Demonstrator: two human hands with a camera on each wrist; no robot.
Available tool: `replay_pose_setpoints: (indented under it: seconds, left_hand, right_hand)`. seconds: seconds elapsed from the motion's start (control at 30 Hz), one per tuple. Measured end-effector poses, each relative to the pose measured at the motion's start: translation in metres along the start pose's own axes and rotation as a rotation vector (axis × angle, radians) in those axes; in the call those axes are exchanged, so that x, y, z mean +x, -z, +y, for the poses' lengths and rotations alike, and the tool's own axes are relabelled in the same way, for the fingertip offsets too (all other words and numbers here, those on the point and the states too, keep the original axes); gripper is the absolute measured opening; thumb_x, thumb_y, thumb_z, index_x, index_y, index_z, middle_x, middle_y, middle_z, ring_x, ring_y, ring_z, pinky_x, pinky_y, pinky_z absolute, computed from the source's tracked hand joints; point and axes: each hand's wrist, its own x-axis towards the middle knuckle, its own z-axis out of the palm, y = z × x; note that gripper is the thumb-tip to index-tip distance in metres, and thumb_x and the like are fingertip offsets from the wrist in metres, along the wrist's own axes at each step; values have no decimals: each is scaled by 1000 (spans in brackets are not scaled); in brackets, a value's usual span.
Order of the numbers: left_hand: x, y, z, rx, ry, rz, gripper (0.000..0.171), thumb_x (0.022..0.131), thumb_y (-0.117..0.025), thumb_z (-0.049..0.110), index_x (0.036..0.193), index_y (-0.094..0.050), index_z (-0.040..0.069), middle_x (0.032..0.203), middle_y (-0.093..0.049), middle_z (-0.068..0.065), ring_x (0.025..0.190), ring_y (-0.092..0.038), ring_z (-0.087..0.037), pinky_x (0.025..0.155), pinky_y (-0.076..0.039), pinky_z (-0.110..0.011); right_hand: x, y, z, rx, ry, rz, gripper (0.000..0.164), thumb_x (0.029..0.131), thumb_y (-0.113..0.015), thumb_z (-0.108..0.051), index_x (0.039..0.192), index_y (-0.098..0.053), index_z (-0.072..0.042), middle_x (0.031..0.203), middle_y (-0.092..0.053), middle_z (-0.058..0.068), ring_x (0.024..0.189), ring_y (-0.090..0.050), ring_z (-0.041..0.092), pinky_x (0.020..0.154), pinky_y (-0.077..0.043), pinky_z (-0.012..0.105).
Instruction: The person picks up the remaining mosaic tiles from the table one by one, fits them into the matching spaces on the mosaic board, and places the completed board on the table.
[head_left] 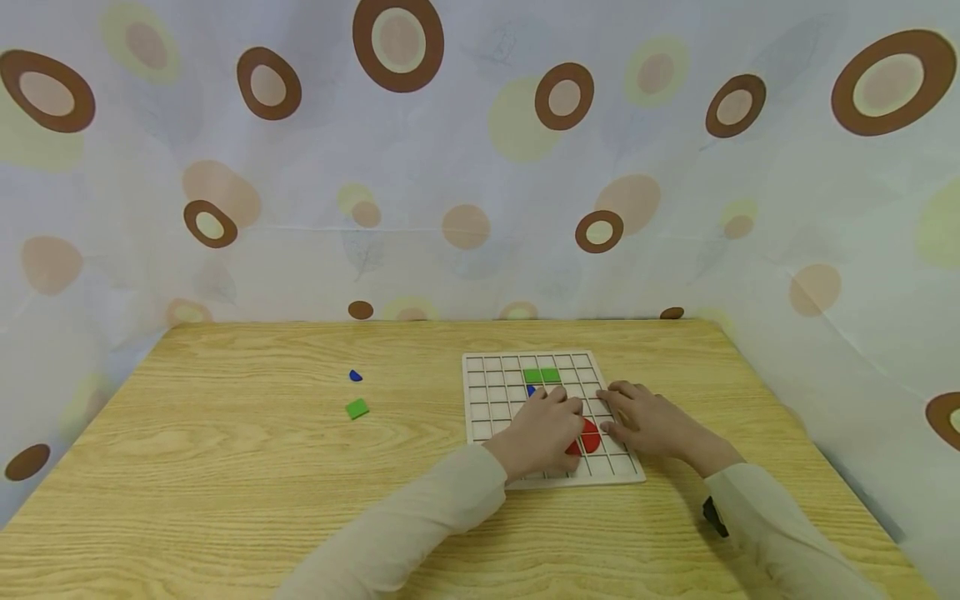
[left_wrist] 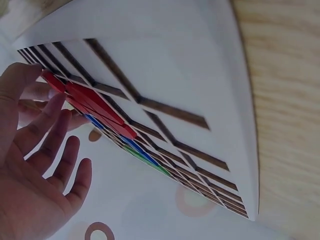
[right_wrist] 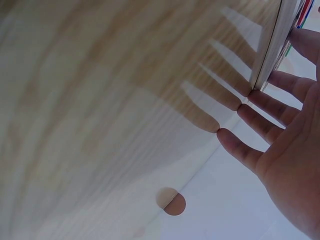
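Observation:
A white grid board (head_left: 487, 408) lies on the wooden table, with flat red pieces (head_left: 591, 436) near its front right. My left hand (head_left: 538, 429) reaches over the board. In the left wrist view, its thumb and index finger pinch the end red piece (left_wrist: 53, 81), beside other red pieces (left_wrist: 95, 102). Part of a blue piece (head_left: 531, 390) shows beyond the left fingers, below two green pieces (head_left: 542, 375). At the board's right edge, my right hand (head_left: 648, 419) has its fingers spread. Its thumb is at the board's edge and several fingertips touch the table.
Left of the board lie a loose blue piece with a rounded side (head_left: 356, 376) and a loose green square (head_left: 357, 408). A patterned curtain (head_left: 465, 167) stands behind the table (head_left: 247, 467) and along its sides. A dark object (head_left: 715, 517) shows below the right sleeve.

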Motion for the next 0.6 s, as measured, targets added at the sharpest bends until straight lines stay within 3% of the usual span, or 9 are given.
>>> replay_pose_setpoints:
  seconds: [0.6]
  left_hand:
    - [-4, 3, -9, -34, -57, -27, 28, 77, -66, 47, 102, -65, 36, 115, -57, 9, 101, -46, -14, 87, -42, -33]
  right_hand:
    - [1, 1, -1, -9, 3, 3, 48, 90, -55, -31, 130, -48, -6, 127, -48, 18, 113, -49, 39, 83, -41, 62]
